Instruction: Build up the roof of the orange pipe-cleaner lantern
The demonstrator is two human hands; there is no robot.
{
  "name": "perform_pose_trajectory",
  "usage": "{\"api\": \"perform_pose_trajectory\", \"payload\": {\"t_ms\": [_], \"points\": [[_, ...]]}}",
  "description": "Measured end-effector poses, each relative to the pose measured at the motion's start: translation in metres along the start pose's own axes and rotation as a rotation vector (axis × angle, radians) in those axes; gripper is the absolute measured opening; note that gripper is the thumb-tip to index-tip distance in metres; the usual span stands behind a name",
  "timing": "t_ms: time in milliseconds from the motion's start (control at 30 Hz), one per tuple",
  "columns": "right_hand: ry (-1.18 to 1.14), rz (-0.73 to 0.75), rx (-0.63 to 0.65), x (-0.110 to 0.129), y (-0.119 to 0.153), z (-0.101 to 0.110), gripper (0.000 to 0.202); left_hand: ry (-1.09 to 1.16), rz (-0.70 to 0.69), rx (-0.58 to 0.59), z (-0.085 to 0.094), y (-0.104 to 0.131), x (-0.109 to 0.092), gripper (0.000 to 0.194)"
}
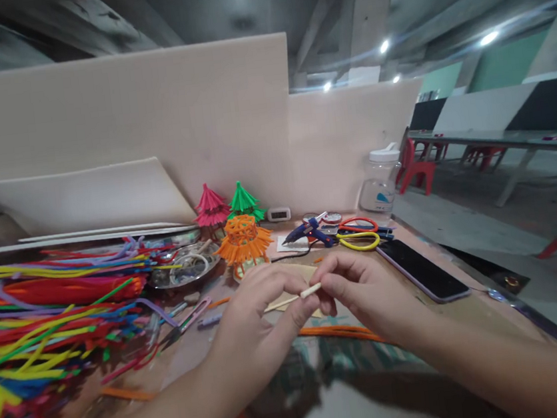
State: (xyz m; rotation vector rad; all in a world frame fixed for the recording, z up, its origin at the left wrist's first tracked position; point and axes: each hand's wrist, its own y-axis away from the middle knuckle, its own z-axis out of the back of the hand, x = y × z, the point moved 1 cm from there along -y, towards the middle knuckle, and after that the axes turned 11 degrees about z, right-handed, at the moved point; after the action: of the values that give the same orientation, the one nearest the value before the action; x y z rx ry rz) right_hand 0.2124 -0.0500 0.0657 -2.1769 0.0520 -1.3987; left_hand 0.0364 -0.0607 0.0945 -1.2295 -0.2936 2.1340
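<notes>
A short cream piece (310,290), probably a pipe cleaner, lies between my two hands above the table. The thumb and fingers of my right hand (355,287) pinch its right end. My left hand (269,307) is curled around the other side, thumb and forefinger close to the left end. A thinner cream length (283,303) runs to the left, partly hidden by the left fingers. Just behind the hands stands an orange pipe-cleaner tower (243,243). Several orange pipe cleaners (343,331) lie below the hands.
Many coloured pipe cleaners (31,331) cover the left side. Scissors (185,323) and a metal dish (184,265) lie nearby. Behind are pink (210,206) and green trees (244,203), a blue glue gun (309,232) and yellow-handled pliers (360,240). A phone (423,269) and jar (380,180) are right.
</notes>
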Motion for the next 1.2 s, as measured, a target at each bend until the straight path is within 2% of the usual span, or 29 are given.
{"api": "perform_pose_trajectory", "payload": {"t_ms": [167, 300, 433, 533, 600, 733, 800, 900, 1033, 1200], "points": [[0.036, -0.057, 0.123, -0.001, 0.006, -0.007, 0.029, -0.112, 0.023, -0.063, 0.009, 0.0, -0.007, 0.023], [0.027, -0.122, 0.231, 0.0, 0.013, -0.016, 0.036, -0.144, 0.049, -0.133, 0.013, 0.001, -0.007, 0.022], [0.104, -0.121, 0.27, 0.004, 0.014, -0.019, 0.039, -0.085, 0.047, -0.075, 0.017, 0.003, -0.01, 0.024], [0.198, -0.116, 0.283, 0.013, 0.01, -0.014, 0.033, -0.101, 0.11, -0.048, 0.023, -0.002, -0.011, 0.027], [0.264, -0.073, 0.264, 0.02, 0.006, -0.009, 0.028, -0.189, 0.184, 0.002, 0.029, -0.01, -0.005, 0.029], [0.366, 0.035, 0.195, 0.029, 0.003, 0.004, 0.015, -0.545, 0.301, 0.391, 0.032, -0.019, 0.028, 0.02], [0.401, 0.033, 0.173, 0.027, 0.005, 0.012, 0.012, -0.672, 0.305, 0.485, 0.027, -0.017, 0.047, 0.025], [0.427, -0.05, 0.195, 0.019, 0.006, 0.026, 0.015, -0.777, 0.269, 0.523, 0.013, -0.009, 0.065, 0.039], [0.433, -0.089, 0.164, 0.012, -0.001, 0.045, 0.027, -0.783, 0.256, 0.524, -0.004, -0.005, 0.07, 0.026], [0.446, -0.044, 0.087, 0.019, -0.011, 0.055, 0.029, -0.744, 0.295, 0.531, -0.007, -0.008, 0.067, 0.013]]}}
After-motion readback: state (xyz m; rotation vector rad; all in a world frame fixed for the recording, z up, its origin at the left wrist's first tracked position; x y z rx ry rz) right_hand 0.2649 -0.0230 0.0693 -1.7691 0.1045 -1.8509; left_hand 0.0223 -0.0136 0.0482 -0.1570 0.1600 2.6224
